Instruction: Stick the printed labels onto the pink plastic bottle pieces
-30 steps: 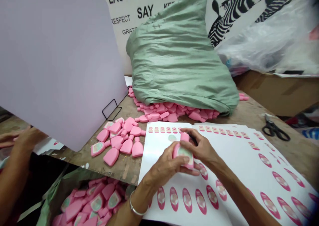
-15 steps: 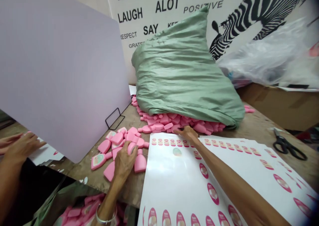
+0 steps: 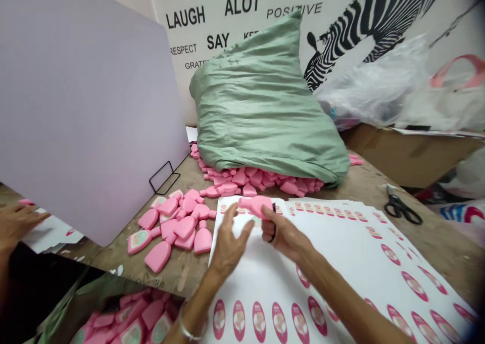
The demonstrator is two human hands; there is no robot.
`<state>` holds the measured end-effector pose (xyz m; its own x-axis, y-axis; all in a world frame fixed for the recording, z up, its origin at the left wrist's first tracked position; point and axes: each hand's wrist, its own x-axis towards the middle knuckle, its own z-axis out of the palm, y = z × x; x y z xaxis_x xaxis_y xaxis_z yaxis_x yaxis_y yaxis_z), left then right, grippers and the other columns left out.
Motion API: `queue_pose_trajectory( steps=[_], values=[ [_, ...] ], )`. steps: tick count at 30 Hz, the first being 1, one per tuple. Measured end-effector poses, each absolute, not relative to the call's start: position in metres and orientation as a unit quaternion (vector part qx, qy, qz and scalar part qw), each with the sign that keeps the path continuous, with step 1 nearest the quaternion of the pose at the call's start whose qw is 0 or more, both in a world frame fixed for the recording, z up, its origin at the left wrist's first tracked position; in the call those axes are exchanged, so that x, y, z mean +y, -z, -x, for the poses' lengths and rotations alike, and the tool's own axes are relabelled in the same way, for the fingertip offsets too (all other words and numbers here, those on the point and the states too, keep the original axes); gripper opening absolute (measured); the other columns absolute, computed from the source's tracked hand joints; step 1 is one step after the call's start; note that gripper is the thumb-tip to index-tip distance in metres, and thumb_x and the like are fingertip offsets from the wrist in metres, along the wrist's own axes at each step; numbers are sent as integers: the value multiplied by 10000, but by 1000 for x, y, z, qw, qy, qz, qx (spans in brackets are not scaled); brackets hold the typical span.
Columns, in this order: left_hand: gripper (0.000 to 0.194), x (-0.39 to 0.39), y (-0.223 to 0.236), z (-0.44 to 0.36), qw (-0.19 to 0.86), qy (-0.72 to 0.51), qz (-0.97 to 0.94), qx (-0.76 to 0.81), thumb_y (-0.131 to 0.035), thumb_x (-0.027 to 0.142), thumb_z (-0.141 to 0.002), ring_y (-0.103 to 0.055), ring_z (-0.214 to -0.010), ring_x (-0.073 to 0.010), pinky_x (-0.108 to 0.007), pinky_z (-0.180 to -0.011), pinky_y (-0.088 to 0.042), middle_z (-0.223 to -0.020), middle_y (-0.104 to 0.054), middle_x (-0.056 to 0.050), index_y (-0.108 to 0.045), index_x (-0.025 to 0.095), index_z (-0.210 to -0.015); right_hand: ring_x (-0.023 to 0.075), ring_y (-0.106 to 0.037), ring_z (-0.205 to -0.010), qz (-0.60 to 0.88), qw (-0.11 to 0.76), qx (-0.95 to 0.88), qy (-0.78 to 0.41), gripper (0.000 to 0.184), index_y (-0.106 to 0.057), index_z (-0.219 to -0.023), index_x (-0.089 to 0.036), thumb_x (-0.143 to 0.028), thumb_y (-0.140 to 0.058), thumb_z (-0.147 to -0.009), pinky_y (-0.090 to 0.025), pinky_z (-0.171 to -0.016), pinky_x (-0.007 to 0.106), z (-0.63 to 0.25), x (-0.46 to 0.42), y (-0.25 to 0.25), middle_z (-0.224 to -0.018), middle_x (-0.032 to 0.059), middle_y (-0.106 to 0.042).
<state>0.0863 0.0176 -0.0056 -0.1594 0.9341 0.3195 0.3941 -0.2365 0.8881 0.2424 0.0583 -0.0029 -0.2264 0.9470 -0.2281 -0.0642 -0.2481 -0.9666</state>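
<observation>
The pink, flat, bottle-shaped piece (image 3: 257, 205), apparently smooth plastic, is at the centre of the frame, raised above the sheets, neck pointing left. The right hand (image 3: 282, 233) grips it by its broad end. The left hand (image 3: 229, 243) is held wide, thumb and fingers parted, just below the neck; whether a fingertip touches it cannot be determined. A silver metal bangle (image 3: 188, 329) encircles the left wrist.

Beneath the hands lies a white paper sheet (image 3: 250, 273) bearing pink oval labels; a second printed white stack (image 3: 341, 248) adjoins it at lower right. Left of centre, a loose heap of pink bottle-shaped pieces (image 3: 185, 228) rests on the worn brown table (image 3: 182, 276), at least one labelled. More show under the mouth of the green fabric sack (image 3: 265, 116), upper centre. Black-handled scissors (image 3: 403, 210) lie at right. A pale lilac upright panel (image 3: 87, 106) fills the upper left; a co-worker's hand (image 3: 20, 223) shows at the left edge.
</observation>
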Motion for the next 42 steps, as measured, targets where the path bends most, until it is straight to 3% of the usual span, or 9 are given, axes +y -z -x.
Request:
queue_pose_trajectory(
  steps=[3,5,9,13,16,24,35,42],
  values=[
    [350,1,2,-130,363,-564,-509,539,-510,431,-858,-631,-899,-219,-348,-852,-487,-907,-679,-86,-611,146,-1034,69,-253,-495,382,400,-352,-755,537,-362,-650,-216,-680,-632,-650,-290,-487,224,-222,13,6,-548,-85,-258],
    [330,-5,-2,-134,391,-599,-447,538,-521,438,-850,-632,-826,-203,-341,-822,-500,-822,-661,-62,-619,143,-961,73,-274,-507,386,397,-375,-743,501,-407,-693,-207,-673,-592,-704,-290,-503,223,-223,-2,7,-560,-78,-299],
    [276,1,-9,-108,474,-668,-311,482,-575,413,-802,-628,-787,-172,-353,-762,-546,-854,-620,-41,-567,159,-910,111,-413,-579,491,385,-584,-520,366,-501,-882,-213,-577,-484,-843,-347,-572,253,-257,7,14,-676,-30,-497],
    [308,16,0,-93,574,-583,-331,470,-617,415,-760,-637,-691,-166,-344,-657,-570,-773,-603,-37,-527,150,-888,163,-513,-667,578,335,-707,-232,249,-493,-826,-227,-442,-394,-904,-375,-620,287,-286,49,34,-758,14,-601],
    [335,27,16,-99,594,-532,-374,474,-613,445,-758,-645,-598,-165,-325,-588,-564,-742,-593,-34,-532,143,-880,189,-534,-712,592,272,-750,-115,148,-522,-800,-226,-347,-467,-866,-352,-644,299,-284,77,51,-766,22,-632],
    [337,46,51,-107,551,-505,-417,517,-592,473,-768,-619,-508,-161,-272,-473,-509,-660,-548,-4,-526,153,-847,234,-506,-863,571,264,-777,-26,160,-569,-839,-190,-294,-455,-879,-279,-757,348,-267,91,69,-878,89,-645],
    [267,45,51,-106,515,-504,-433,541,-611,427,-767,-538,-562,-110,-195,-476,-453,-675,-464,26,-535,170,-759,195,-535,-771,544,284,-789,-45,125,-550,-745,-211,-314,-549,-816,-307,-694,299,-273,94,69,-763,26,-649],
    [353,47,57,-106,561,-528,-375,516,-648,487,-728,-581,-650,-148,-262,-569,-531,-754,-554,-16,-562,166,-848,211,-544,-785,523,346,-777,-43,178,-547,-725,-207,-367,-585,-795,-350,-767,339,-269,89,67,-758,57,-647]
  ],
)
